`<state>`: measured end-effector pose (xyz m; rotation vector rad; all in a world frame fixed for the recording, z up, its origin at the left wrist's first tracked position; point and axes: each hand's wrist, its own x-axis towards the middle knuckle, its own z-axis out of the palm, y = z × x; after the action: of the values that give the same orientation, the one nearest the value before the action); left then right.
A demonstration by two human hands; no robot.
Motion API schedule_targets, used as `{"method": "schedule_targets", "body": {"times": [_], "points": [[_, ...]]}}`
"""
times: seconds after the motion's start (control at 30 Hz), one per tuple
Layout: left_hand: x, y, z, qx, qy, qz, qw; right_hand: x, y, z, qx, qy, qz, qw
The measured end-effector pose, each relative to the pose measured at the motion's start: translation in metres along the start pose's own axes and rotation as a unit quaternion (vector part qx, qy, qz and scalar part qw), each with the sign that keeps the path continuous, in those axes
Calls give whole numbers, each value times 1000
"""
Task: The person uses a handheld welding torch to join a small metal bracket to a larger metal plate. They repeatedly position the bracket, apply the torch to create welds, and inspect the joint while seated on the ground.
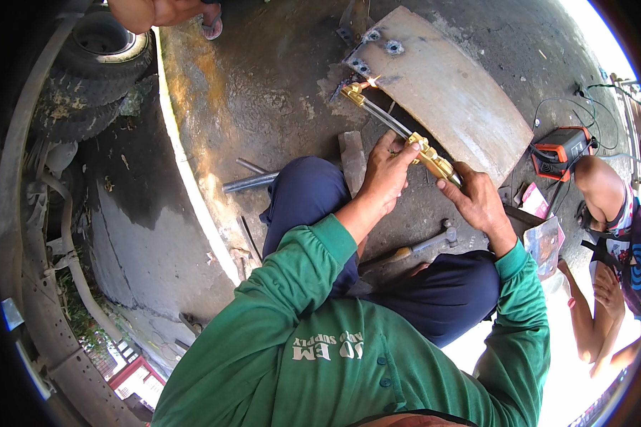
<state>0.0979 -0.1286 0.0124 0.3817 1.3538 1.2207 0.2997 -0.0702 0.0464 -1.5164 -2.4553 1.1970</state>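
The left hand [386,174] is wrapped around the middle of a brass cutting torch [406,139], fingers curled over the valve block, while the right hand [477,199] grips the torch's rear handle just behind it. Both hands are clenched on the tool. The torch's thin tubes run up and away from the person to a bent brass head, whose tip gives a small bright flame right at the near left corner of a rusty curved steel plate [441,85] lying on the concrete floor [263,92]. That corner has several holes. A hammer [424,245] lies on the floor between the person's knees, below the hands. An orange welding machine [564,148] sits beyond the plate's right edge, near another person [612,235] crouching at the right. Worn tyres [96,71] are stacked at the upper left.
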Motion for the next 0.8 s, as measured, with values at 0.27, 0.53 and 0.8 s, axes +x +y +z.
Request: {"method": "schedule_targets", "body": {"times": [0.27, 0.53, 0.8], "points": [[1, 2, 0, 7, -11, 8, 1000, 3, -1, -2, 7, -9, 14, 1000], [2, 3, -1, 14, -9, 11, 1000, 4, 0, -2, 10, -6, 7, 1000], [1, 6, 2, 13, -3, 13, 1000, 5, -1, -3, 16, -11, 13, 1000]]}}
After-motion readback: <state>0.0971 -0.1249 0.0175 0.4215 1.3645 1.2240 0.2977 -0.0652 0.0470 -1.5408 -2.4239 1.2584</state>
